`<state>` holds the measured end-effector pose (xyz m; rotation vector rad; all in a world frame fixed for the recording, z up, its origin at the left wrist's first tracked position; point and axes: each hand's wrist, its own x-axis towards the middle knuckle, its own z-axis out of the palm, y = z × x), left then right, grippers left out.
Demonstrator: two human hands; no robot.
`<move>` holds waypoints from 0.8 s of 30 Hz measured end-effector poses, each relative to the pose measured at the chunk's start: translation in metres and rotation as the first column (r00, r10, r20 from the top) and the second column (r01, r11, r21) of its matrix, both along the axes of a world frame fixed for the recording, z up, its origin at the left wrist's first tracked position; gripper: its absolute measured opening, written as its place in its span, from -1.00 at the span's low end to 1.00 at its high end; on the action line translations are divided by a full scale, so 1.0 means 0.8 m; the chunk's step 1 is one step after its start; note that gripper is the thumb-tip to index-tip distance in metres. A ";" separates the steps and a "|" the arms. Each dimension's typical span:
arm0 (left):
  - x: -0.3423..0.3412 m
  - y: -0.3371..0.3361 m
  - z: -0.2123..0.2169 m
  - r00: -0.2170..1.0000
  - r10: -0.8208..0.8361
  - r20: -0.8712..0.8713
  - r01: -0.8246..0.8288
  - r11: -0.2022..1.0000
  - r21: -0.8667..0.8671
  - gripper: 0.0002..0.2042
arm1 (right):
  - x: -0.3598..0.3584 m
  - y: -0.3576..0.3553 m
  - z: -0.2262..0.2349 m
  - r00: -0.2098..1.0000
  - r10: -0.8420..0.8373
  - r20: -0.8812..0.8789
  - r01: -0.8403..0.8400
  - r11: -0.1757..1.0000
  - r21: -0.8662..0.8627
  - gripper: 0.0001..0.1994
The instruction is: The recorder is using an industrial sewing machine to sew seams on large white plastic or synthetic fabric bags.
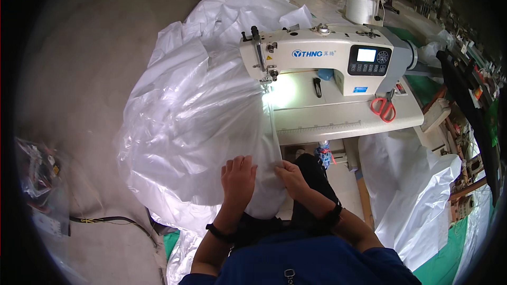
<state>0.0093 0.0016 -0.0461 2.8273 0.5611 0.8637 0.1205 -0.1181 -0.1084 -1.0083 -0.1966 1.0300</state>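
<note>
A large, crumpled, shiny white plastic sheet (179,121) spreads over the left of the sewing machine (311,53) and down into my lap. Its right-hand edge runs from under the lit needle area toward me. My right hand (293,179) pinches that edge between thumb and fingers, below the front of the machine bed. On the sheet to the left lies my left hand (238,178), palm down, fingers bent slightly and holding nothing I can see. Both hands are well short of the needle.
Red-handled scissors (383,110) and small black thread snips (317,87) lie on the machine bed (327,121). A white thread cone (360,8) stands behind. More white sheeting (406,190) hangs at the right. A black cable (116,219) crosses the floor at lower left.
</note>
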 end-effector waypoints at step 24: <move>-0.028 -0.014 -0.006 0.999 -0.031 -0.018 0.021 0.907 -0.421 -0.83 | 0.050 0.048 0.049 -0.143 0.513 0.846 0.521 0.766 -0.376 -0.59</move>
